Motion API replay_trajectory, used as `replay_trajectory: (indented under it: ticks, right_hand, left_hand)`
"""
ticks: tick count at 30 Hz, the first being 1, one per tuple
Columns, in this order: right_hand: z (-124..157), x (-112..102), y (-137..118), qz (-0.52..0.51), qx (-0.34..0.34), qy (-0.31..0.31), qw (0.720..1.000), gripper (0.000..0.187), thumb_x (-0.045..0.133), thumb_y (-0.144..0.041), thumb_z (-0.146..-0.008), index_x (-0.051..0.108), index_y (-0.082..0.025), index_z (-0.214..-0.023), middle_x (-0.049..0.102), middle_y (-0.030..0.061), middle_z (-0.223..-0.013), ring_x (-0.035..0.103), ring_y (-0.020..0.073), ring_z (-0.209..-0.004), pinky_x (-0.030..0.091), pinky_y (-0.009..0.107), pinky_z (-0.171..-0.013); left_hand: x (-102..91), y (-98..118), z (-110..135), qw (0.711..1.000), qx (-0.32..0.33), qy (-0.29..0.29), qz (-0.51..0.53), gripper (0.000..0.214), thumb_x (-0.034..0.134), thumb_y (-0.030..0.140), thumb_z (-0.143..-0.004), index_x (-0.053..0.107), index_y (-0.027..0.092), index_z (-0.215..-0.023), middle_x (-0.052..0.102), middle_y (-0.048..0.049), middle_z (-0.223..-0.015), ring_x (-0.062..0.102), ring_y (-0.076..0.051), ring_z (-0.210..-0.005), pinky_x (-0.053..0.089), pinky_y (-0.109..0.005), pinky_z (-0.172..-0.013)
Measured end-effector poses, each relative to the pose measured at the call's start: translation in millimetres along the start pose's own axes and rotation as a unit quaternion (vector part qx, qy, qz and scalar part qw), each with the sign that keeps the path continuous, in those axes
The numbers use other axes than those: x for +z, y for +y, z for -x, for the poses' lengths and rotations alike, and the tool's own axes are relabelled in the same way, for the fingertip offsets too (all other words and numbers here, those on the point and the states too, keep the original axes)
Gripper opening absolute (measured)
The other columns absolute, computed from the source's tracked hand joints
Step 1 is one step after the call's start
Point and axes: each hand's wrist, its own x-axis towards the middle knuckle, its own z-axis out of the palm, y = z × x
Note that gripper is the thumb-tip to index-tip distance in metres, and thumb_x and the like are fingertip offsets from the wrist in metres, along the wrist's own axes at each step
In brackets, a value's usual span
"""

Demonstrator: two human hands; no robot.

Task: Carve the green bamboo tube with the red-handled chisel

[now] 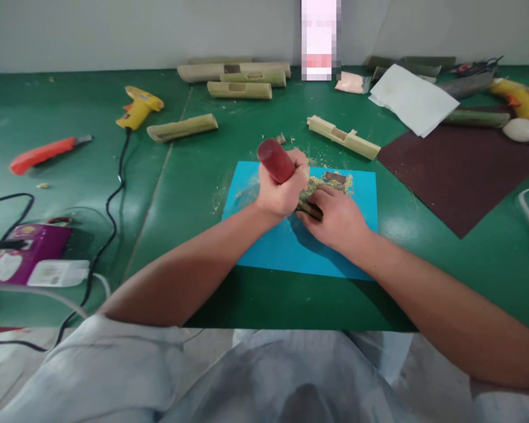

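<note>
My left hand [284,187] is wrapped around a thick red handle [275,160] that points up toward me. The working end of this tool is hidden behind the hand. Close beside it, my right hand [337,214] grips a short piece of bamboo [311,208], its fingers over the top and the thumb at the near side. Both hands are above a blue sheet [268,252] on the green table. Yellowish shavings [312,183] and a small brown flat piece [335,177] lie just beyond my fingers.
Beyond the sheet lie a notched bamboo piece [344,138] and several bamboo tubes [240,90]. At left are a yellow glue gun [136,111], an orange-handled tool [44,155] and a purple power strip [48,241] with cables. Brown sandpaper [458,176] and white paper [412,97] lie right.
</note>
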Motion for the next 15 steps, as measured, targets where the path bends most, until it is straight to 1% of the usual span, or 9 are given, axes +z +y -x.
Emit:
replay_trajectory:
  ticks: [2, 3, 5, 7, 9, 10, 12, 15]
  right_hand:
    - [-0.8, -1.1, 0.1, 0.003, 0.006, -0.001, 1.000, 0.014, 0.064, -0.032, -0.092, 0.062, -0.019, -0.084, 0.067, 0.0097, -0.093, 0.061, 0.0231, -0.085, 0.042, 0.035, -0.069]
    - [-1.1, -1.7, -0.2, 0.006, 0.007, -0.003, 1.000, 0.016, 0.064, -0.032, -0.092, 0.061, -0.019, -0.084, 0.067, 0.0097, -0.093, 0.061, 0.0233, -0.086, 0.042, 0.035, -0.070]
    - [-1.0, -3.0, -1.3, 0.016, 0.009, -0.008, 1.000, 0.017, 0.063, -0.034, -0.093, 0.062, -0.019, -0.084, 0.067, 0.0096, -0.092, 0.062, 0.0241, -0.088, 0.043, 0.035, -0.072]
    - [-0.3, -3.6, -2.9, 0.030, 0.007, -0.011, 0.999, 0.016, 0.063, -0.034, -0.094, 0.063, -0.019, -0.087, 0.068, 0.0099, -0.094, 0.062, 0.0250, -0.091, 0.044, 0.036, -0.072]
    - [0.7, -3.2, -4.2, 0.044, 0.005, -0.007, 0.999, 0.015, 0.062, -0.033, -0.094, 0.063, -0.019, -0.090, 0.068, 0.0106, -0.097, 0.062, 0.0260, -0.092, 0.044, 0.036, -0.072]
    - [1.0, -2.8, -4.4, 0.050, 0.006, -0.003, 0.999, 0.015, 0.061, -0.033, -0.094, 0.064, -0.019, -0.092, 0.069, 0.0111, -0.099, 0.062, 0.0265, -0.094, 0.044, 0.036, -0.073]
    - [1.0, -2.3, -3.9, 0.061, 0.008, 0.005, 0.998, 0.015, 0.062, -0.034, -0.094, 0.064, -0.019, -0.094, 0.069, 0.0117, -0.100, 0.062, 0.0276, -0.095, 0.044, 0.037, -0.073]
    - [-0.1, -3.3, -0.9, 0.070, -0.002, 0.017, 0.997, 0.017, 0.062, -0.036, -0.094, 0.065, -0.019, -0.094, 0.068, 0.0126, -0.099, 0.061, 0.0290, -0.095, 0.046, 0.040, -0.077]
  left_hand:
    - [-0.4, 0.6, 0.1, 1.000, -0.005, 0.006, 0.023, 0.041, 0.067, 0.023, -0.084, 0.046, 0.021, -0.049, 0.044, 0.0023, -0.045, 0.039, -0.009, -0.043, 0.026, -0.030, -0.044]
    - [-0.8, 1.1, 0.1, 0.999, -0.023, 0.013, 0.034, 0.041, 0.066, 0.021, -0.082, 0.045, 0.021, -0.047, 0.041, 0.0029, -0.042, 0.036, -0.009, -0.040, 0.023, -0.030, -0.042]
    - [-1.8, 0.9, -0.5, 0.996, -0.060, 0.043, 0.052, 0.044, 0.066, 0.019, -0.081, 0.041, 0.021, -0.045, 0.036, 0.0042, -0.037, 0.031, -0.008, -0.036, 0.017, -0.031, -0.040]
    - [-2.3, -2.0, -2.0, 0.992, -0.065, 0.084, 0.066, 0.045, 0.068, 0.021, -0.081, 0.040, 0.021, -0.045, 0.035, 0.0048, -0.036, 0.031, -0.007, -0.036, 0.016, -0.032, -0.040]
    - [-1.6, -6.5, -3.9, 0.990, -0.037, 0.122, 0.067, 0.044, 0.070, 0.026, -0.084, 0.043, 0.021, -0.050, 0.041, 0.0046, -0.041, 0.036, -0.007, -0.039, 0.021, -0.032, -0.043]
    - [-0.9, -8.3, -4.7, 0.989, -0.027, 0.130, 0.062, 0.044, 0.071, 0.028, -0.087, 0.044, 0.021, -0.053, 0.044, 0.0045, -0.044, 0.039, -0.008, -0.042, 0.025, -0.032, -0.045]
    - [0.6, -8.9, -5.5, 0.990, -0.020, 0.128, 0.051, 0.043, 0.071, 0.032, -0.091, 0.047, 0.022, -0.056, 0.049, 0.0041, -0.049, 0.044, -0.009, -0.047, 0.031, -0.032, -0.049]
    - [1.5, -0.1, -6.3, 0.990, -0.016, 0.130, 0.060, 0.042, 0.072, 0.034, -0.093, 0.050, 0.022, -0.059, 0.052, 0.0030, -0.053, 0.048, -0.010, -0.050, 0.036, -0.032, -0.052]
